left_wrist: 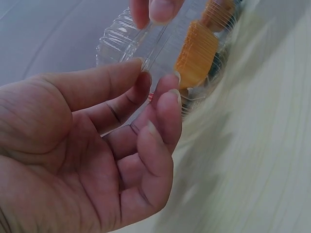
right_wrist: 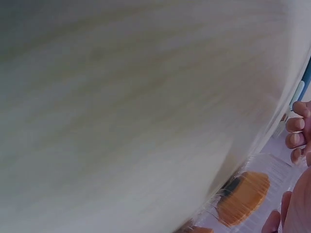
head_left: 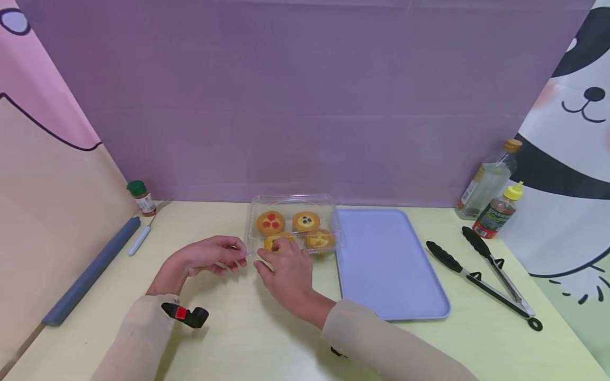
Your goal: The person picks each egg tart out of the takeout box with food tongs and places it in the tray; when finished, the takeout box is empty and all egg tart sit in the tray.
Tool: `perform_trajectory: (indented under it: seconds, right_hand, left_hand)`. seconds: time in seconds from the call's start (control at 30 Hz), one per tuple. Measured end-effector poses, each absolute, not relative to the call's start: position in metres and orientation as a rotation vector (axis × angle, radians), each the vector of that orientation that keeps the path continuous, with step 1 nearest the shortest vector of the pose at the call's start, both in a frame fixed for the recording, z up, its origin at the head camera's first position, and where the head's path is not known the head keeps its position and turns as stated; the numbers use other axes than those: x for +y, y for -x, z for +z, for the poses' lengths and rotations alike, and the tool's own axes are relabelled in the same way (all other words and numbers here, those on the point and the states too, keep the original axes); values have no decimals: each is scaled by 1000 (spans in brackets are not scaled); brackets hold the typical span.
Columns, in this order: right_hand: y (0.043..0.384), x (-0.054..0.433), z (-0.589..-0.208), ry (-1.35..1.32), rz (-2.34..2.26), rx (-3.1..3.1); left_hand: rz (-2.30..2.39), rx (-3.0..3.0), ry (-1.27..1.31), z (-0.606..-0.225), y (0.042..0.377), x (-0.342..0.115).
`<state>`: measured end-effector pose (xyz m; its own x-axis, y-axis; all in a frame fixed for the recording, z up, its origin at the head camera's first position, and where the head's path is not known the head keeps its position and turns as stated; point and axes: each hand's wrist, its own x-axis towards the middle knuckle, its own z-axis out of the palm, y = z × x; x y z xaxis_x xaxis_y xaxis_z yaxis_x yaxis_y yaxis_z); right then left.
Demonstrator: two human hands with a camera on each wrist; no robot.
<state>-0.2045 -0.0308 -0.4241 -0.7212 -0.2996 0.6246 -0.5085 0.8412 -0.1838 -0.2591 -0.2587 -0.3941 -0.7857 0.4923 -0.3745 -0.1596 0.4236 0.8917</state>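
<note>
A clear plastic clamshell container [head_left: 295, 199] stands at the back of the table with several round, golden tarts inside. One tart [head_left: 270, 223] has red pieces on top, another [head_left: 306, 221] dark dots. My left hand [head_left: 216, 255] is at its front left corner; in the left wrist view, thumb and forefinger pinch the clear rim, other fingers loosely bent. Over the front edge reaches my right hand [head_left: 290, 272], fingertips close to the same rim and partly covering a front tart [head_left: 270, 242]. Whether the right fingers pinch the plastic is unclear.
Right of the container lies a pale blue tray [head_left: 391, 264], with black-handled tongs [head_left: 491, 288] beyond it. A glass bottle [head_left: 488, 182] and a yellow-capped bottle [head_left: 498, 211] stand back right. At left are a green-lidded jar [head_left: 142, 198], a fork [head_left: 149, 228] and a blue roll [head_left: 92, 272].
</note>
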Motion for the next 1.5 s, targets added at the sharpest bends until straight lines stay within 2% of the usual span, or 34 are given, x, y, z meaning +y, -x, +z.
perform_trajectory:
  seconds: [1.5]
  right_hand:
    - [217, -39, -420, -557, 528, -2210]
  left_hand:
    - [1401, 2063, -319, -397, 259, -252]
